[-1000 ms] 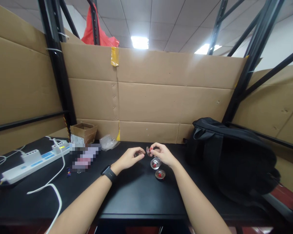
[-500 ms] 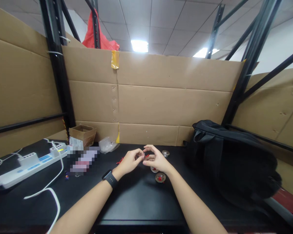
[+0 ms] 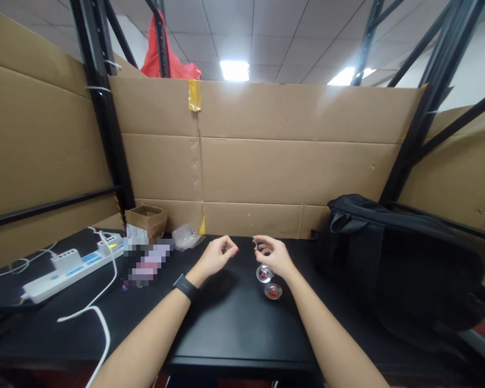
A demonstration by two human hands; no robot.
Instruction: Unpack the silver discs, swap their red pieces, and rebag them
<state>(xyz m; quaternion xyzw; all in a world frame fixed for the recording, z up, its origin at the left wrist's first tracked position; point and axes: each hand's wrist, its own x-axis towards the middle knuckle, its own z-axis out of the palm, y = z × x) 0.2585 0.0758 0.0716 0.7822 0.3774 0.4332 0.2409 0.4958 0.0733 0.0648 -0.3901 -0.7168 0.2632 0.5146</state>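
My left hand [image 3: 217, 255], with a dark watch [image 3: 185, 286] on its wrist, is raised above the black table. Its thumb and forefinger pinch a small red piece [image 3: 238, 250], too small to name. Across a gap, my right hand [image 3: 275, 256] holds a small thin dark piece [image 3: 256, 246] between thumb and fingers; its kind is unclear. Below the right hand lie two round clear discs with red centres, an upper disc [image 3: 264, 273] and a lower disc [image 3: 273, 292].
A black backpack [image 3: 392, 269] stands on the right. To the left are a white power strip [image 3: 76, 272] with a loose cable [image 3: 99, 308], a small open cardboard box [image 3: 156, 222], a clear plastic bag [image 3: 186, 237] and a pixelated item [image 3: 149, 263]. Cardboard panels [image 3: 262, 161] wall the back.
My hands, whose fingertips met before, have moved apart. A small red piece now shows at my left fingertips, and a thin dark piece at my right. The whole view has shifted slightly.
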